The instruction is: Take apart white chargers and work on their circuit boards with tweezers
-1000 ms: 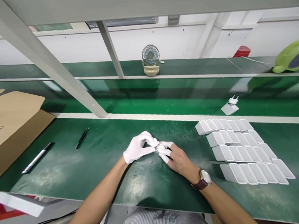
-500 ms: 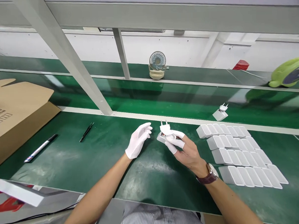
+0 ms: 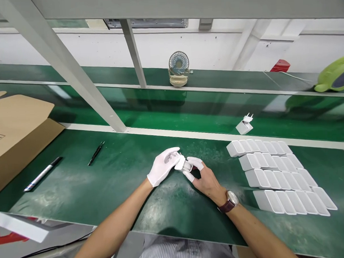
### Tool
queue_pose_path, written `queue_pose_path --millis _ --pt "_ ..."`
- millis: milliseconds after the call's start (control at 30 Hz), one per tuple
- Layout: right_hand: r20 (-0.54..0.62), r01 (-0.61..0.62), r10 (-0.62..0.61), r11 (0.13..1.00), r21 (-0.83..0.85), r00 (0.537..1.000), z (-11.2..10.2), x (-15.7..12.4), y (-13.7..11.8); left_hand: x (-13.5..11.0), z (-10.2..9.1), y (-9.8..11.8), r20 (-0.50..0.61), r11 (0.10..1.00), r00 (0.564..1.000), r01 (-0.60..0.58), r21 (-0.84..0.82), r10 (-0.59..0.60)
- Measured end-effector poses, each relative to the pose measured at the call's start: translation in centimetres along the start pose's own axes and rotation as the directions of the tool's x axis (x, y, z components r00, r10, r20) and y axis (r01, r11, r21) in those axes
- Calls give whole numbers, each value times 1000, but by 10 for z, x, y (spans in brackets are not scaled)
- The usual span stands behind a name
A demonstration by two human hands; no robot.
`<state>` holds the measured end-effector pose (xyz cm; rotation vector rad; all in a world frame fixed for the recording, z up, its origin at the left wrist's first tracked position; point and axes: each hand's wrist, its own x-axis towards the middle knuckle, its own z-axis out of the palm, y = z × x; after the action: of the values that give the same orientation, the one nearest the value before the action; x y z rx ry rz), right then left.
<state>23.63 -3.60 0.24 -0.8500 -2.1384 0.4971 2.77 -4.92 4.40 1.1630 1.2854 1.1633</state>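
A white charger (image 3: 184, 164) is held over the green bench mat (image 3: 120, 184) between both hands; the left hand (image 3: 163, 171), in a white glove, is closed about its left end, the fingers curled over it; the right hand (image 3: 205, 177), bare but for white finger cots (image 3: 196, 163), is pinched on its right end by thumb and fingertips. The plug pins appear to face the left palm, though they are largely hidden. A brown wristwatch (image 3: 230, 202) is worn on the right wrist. Four rows of white housings (image 3: 276, 174) are laid to the right of the hands; a single finished charger (image 3: 244, 126) lies on the conveyor belt (image 3: 188, 117) beyond them; a marker pen (image 3: 42, 175), black tweezers (image 3: 96, 153) and a cardboard box (image 3: 15, 132) lie well to the left.
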Motion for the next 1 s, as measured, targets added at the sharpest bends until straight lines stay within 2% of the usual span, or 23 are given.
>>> queue_pose_path --millis 67,200,333,500,667,733,800,900,1000 --pt "-21 5 -5 1000 -10 1000 1 0 1 1 -1 -1 13 1000 1000 2 -3 -2" --pt "-9 90 -90 994 -60 996 5 0 5 2 -2 -1 25 1000 1000 1 18 -2" --pt "-14 75 -75 996 -44 997 7 -2 7 3 -2 -1 22 1000 1000 2 17 -3" --pt "-15 17 -16 999 50 1000 5 -3 7 3 -3 0 25 1000 1000 -6 28 5" --pt "-10 -116 123 957 268 992 6 0 4 3 -1 1 12 999 1000 -20 41 19" --pt "-14 -213 237 896 390 971 7 3 2 2 2 -1 -10 989 997 -74 130 76" --pt "16 -309 351 799 516 936 7 6 0 -2 8 -6 19 937 979 -199 288 202" --pt "134 -427 463 616 662 876 4 10 -4 -8 18 -15 113 783 904 -415 462 412" --pt "257 -512 518 440 738 816 1 11 -8 -13 26 -21 97 704 856 -478 525 508"
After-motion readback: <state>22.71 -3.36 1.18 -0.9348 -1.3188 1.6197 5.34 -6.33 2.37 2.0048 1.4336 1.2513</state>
